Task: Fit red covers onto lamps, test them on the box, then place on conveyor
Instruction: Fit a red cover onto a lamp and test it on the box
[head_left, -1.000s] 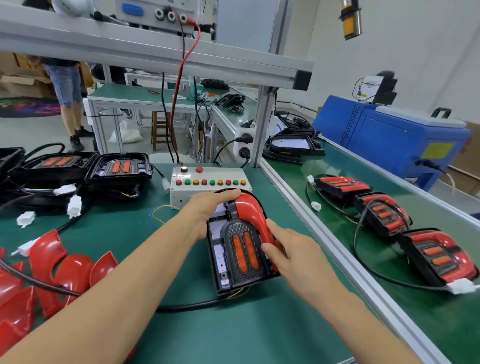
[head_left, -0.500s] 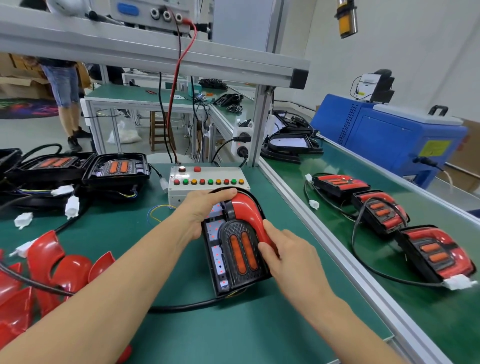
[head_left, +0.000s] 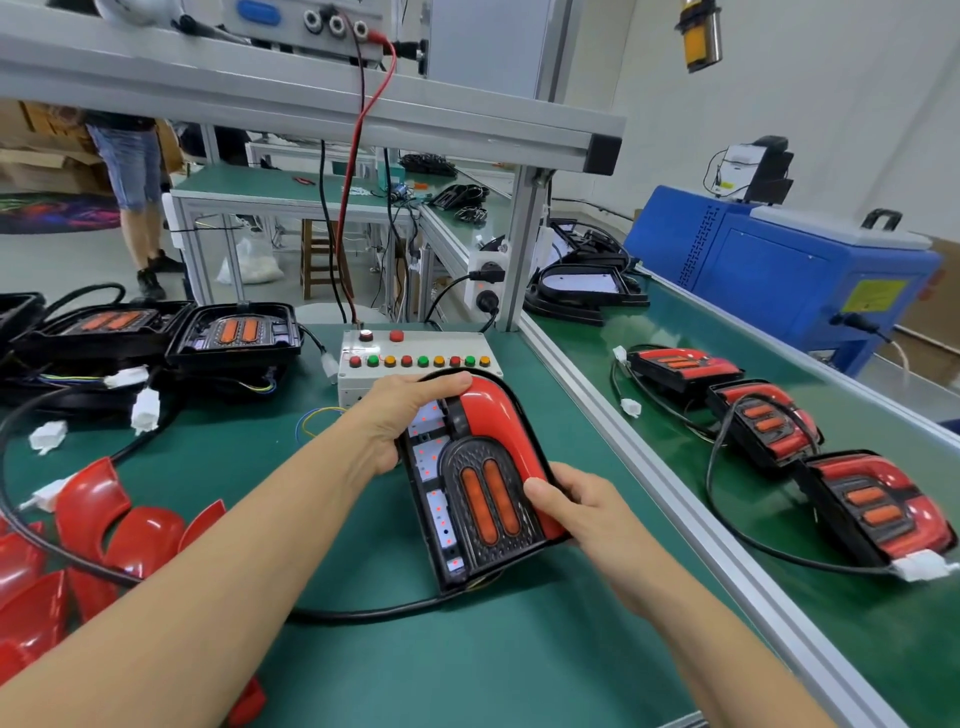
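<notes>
Both our hands hold the tail lamp (head_left: 480, 488) just in front of the test box (head_left: 415, 358): our left hand (head_left: 400, 421) curls over its top edge, our right hand (head_left: 576, 504) grips the lower right side, thumb on the red cover (head_left: 498, 415). We judge the cover is being pressed home. Testing comes next, which calls for plugging in the lamp's cable (head_left: 363, 613), before it joins three lamps on the conveyor (head_left: 675, 467).

Single view only, head-worn, wide-angle. Looks forward and down from the person's head over the green bench (head_left: 519, 665); forearms run in from the bottom edge, close to the lens. Conveyor (head_left: 779, 467) lies right, far wall beyond; straight edges bow near the borders
</notes>
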